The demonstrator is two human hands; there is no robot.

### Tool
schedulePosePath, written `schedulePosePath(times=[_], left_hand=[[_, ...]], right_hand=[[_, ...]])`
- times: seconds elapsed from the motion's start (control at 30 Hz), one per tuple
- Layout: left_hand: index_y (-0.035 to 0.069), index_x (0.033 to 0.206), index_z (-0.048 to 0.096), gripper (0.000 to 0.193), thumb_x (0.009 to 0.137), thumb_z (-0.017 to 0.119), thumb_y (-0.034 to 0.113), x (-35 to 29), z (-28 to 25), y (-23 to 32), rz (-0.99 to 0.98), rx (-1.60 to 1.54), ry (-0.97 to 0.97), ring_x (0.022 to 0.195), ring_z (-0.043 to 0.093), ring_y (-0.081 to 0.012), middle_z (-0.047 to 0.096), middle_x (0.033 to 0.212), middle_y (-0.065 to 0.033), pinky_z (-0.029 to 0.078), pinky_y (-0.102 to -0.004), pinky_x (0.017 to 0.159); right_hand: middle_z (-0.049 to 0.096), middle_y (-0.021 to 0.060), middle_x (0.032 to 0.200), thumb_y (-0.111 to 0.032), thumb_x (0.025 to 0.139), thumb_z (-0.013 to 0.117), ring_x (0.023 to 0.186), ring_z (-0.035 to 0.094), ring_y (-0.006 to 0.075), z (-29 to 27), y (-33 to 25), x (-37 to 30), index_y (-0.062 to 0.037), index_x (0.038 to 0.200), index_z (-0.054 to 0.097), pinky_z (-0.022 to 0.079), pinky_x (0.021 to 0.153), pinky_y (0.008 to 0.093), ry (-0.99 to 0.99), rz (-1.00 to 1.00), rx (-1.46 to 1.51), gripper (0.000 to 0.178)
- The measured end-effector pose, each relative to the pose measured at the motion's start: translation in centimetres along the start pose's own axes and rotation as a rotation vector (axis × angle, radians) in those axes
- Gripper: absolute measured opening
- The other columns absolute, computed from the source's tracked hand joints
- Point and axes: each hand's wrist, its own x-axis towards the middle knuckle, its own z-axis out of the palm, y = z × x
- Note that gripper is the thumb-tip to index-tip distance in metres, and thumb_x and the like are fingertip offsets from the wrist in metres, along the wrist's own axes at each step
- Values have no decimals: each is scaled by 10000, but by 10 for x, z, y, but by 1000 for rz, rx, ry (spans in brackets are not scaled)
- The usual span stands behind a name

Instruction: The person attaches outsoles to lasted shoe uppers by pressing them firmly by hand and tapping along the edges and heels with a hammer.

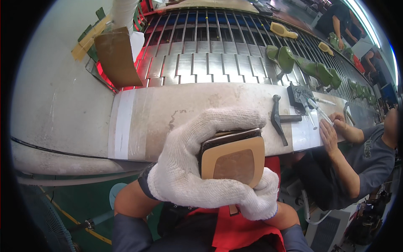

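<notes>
In front of my body I hold a shoe, its tan sole (252,156) with a browner inset panel facing up and a dark upper edge showing along the far side. My left hand (180,168), in a white knitted glove, wraps round the shoe's left side, fingers along its far edge and thumb across the near edge. Lower right, my gloved right hand (263,197) is closed about the near part of the shoe; its fingertips are mostly hidden. A hammer (277,119) with a dark head lies on the bench (201,98) just beyond, to the right.
Beyond the bench runs a metal slatted conveyor (201,63) carrying green shoe lasts (285,59) and a tan sole (283,30). A black block (297,94) and slim white tools (321,111) lie near a co-worker's hands (331,130). Brown cardboard (115,56) stands at left.
</notes>
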Motion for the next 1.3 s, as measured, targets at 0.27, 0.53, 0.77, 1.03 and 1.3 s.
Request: schedulePosePath(times=[0.27,0.53,0.77,1.03,1.3], left_hand=[[-108,1562,498,1093,705,1053,285,1,-3,8,4,49,-38,1417,648,-406,628,1519,-336,550,-530,1174],[-92,1519,558,876,849,930,331,0,-2,15,-107,-20,59,1374,682,-396,655,1487,-326,559,-527,1167],[-93,1439,641,676,920,803,309,5,10,44,-349,-188,267,1332,707,-377,683,1466,-294,568,-502,1151],[-92,1572,512,916,867,909,338,4,-11,13,39,183,-40,1468,608,-360,600,1580,-289,506,-480,1219],[-125,1560,517,704,1191,471,472,16,-6,12,-107,-158,-43,1423,636,-321,599,1588,-274,495,-464,1219]], right_hand=[[834,109,847,-141,1021,785,722,736,86,8,-2,-2,33,1077,852,591,652,288,78,58,87,194],[819,69,829,-141,1048,764,709,712,66,14,-7,-1,24,1092,849,576,642,272,106,109,146,191],[807,55,801,-140,1050,748,684,705,71,16,1,-4,23,1080,843,575,623,277,62,45,115,191],[823,99,832,-143,1052,702,581,651,55,7,-2,0,60,1153,829,529,542,248,106,148,247,260],[814,218,1123,-341,1029,797,925,822,291,-2,1,-3,113,1263,732,686,794,399,154,148,244,514]])
